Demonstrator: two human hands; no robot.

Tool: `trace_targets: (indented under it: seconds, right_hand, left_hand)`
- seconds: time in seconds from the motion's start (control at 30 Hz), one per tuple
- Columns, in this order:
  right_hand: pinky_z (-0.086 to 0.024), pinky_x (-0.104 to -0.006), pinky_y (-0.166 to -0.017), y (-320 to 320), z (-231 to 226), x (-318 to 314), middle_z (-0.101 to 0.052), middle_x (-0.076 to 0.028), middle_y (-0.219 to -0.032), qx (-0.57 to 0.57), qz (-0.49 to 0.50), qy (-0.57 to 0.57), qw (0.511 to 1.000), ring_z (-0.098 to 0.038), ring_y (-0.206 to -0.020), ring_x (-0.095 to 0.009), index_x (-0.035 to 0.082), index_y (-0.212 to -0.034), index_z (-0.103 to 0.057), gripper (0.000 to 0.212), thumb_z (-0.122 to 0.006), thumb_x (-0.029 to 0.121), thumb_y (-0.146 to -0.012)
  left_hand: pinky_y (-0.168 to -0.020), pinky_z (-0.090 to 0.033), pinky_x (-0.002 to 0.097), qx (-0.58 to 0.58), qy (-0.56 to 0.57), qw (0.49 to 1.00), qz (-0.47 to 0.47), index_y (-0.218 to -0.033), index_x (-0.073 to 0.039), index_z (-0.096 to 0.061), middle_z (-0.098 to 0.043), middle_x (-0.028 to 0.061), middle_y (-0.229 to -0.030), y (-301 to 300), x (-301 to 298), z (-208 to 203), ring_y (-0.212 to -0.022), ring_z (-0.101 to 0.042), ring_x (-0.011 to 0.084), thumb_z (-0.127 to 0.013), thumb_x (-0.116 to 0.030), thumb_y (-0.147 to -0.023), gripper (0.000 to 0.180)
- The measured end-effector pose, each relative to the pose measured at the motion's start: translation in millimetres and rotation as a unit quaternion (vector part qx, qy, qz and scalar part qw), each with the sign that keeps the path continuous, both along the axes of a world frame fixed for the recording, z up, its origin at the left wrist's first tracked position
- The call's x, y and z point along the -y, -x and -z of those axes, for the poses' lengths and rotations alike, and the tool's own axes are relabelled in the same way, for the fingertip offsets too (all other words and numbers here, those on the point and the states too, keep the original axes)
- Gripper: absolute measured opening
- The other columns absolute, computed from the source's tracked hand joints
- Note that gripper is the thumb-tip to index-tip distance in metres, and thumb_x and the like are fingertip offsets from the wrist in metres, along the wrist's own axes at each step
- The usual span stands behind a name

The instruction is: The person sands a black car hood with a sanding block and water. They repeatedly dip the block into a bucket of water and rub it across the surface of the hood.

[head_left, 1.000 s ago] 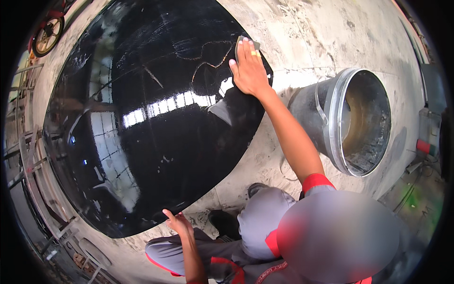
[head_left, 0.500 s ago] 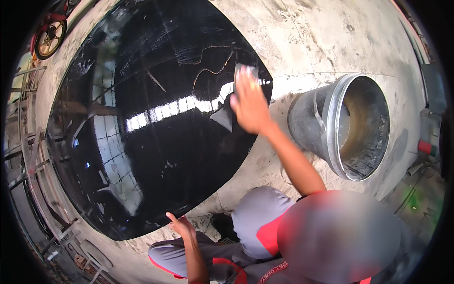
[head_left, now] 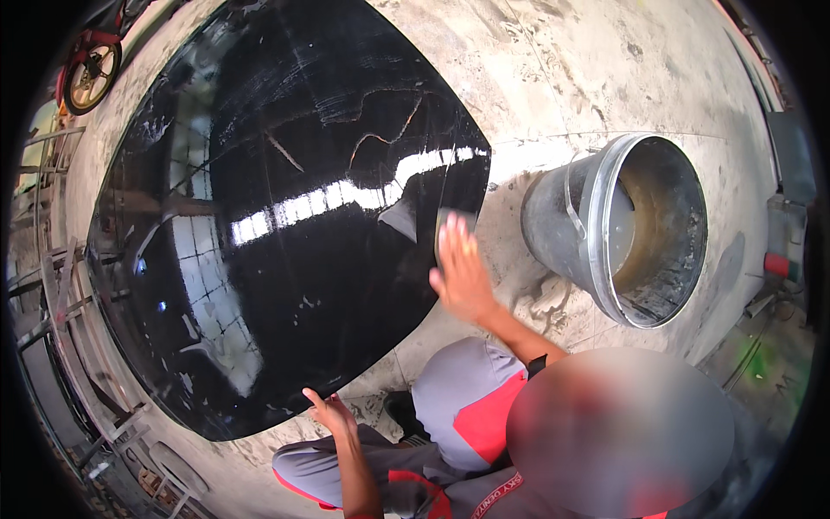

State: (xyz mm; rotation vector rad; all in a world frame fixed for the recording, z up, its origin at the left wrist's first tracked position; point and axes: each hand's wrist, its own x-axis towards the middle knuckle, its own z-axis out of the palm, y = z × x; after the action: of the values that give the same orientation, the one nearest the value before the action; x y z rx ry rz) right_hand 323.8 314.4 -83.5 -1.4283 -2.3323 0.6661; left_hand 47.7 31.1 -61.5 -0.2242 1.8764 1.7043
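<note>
Grey pad (head_left: 443,215) at black panel's (head_left: 285,294) right edge, beneath right hand (head_left: 465,278), fingers flat, thumb spread, left hand (head_left: 334,413) at panel's near edge, can't tell if gripping, bucket (head_left: 555,208) right of panel.

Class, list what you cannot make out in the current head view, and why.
All in the head view:
Grey pad: mostly covered by the right hand, whose fingers are blurred.
Left hand: some fingertips hidden by the edge of the black panel.
Panel's far end: cut off by the picture's top edge.
Red motorcycle: partly cut off by the dark rim.
</note>
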Motion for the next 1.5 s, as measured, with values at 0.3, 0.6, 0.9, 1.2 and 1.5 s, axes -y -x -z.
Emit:
trace_targets:
  seconds: [0.3,0.6,0.9,1.2,1.5]
  right_hand:
    - [-0.018,-0.0528,-0.126,-10,10,-123,-0.02,-0.031,-0.166,-0.024,0.163,-0.075,0.984,-0.019,-0.155,-0.046,-0.011,-0.157,-0.024,0.067,-0.046,0.027,-0.107]
    - [-0.018,-0.0555,-0.125,-5,4,-110,-0.017,-0.029,-0.168,0.004,0.092,-0.072,0.993,-0.016,-0.157,-0.044,-0.008,-0.16,-0.02,0.074,-0.049,0.032,-0.105]
    - [-0.016,-0.0567,-0.125,0,-2,-7,-0.012,-0.031,-0.168,-0.007,0.022,0.003,1.0,-0.013,-0.156,-0.048,-0.012,-0.159,-0.018,0.076,-0.05,0.029,-0.103]
    - [-0.019,-0.0538,-0.125,6,0,-94,-0.021,-0.027,-0.168,0.01,0.084,-0.073,0.994,-0.02,-0.155,-0.044,-0.004,-0.16,-0.024,0.069,-0.046,0.029,-0.105]
    - [-0.025,-0.051,-0.123,18,-8,-214,-0.032,-0.027,-0.163,0.037,0.067,-0.176,0.981,-0.028,-0.153,-0.04,-0.007,-0.156,-0.031,0.063,-0.041,0.033,-0.108]
  left_hand:
    - [-0.068,-0.042,0.0236,-0.009,0.033,0.999,-0.003,-0.117,-0.006,-0.067,-0.071,-0.0024,-0.106,-7,-15,-6,-0.082,-0.058,0.0062,-0.066,-0.052,-0.099,0.049]
    - [-0.07,-0.042,0.0234,-0.019,0.033,0.999,-0.014,-0.117,-0.005,-0.067,-0.072,-0.0014,-0.108,-7,-18,-6,-0.084,-0.059,0.0066,-0.068,-0.052,-0.098,0.051]
    - [-0.08,-0.049,0.0249,-0.006,0.025,1.0,0.011,-0.122,-0.001,-0.064,-0.073,0.005,-0.114,2,-1,-3,-0.098,-0.068,0.0107,-0.067,-0.05,-0.099,0.054]
    - [-0.074,-0.046,0.0245,-0.004,0.012,1.0,0.012,-0.117,-0.006,-0.066,-0.072,0.0007,-0.11,-2,-6,-4,-0.09,-0.064,0.0073,-0.067,-0.049,-0.1,0.046]
    - [-0.073,-0.045,0.0254,0.007,0.017,1.0,0.007,-0.115,-0.007,-0.066,-0.071,-0.0007,-0.106,-9,-15,7,-0.087,-0.061,0.0081,-0.069,-0.049,-0.098,0.046]
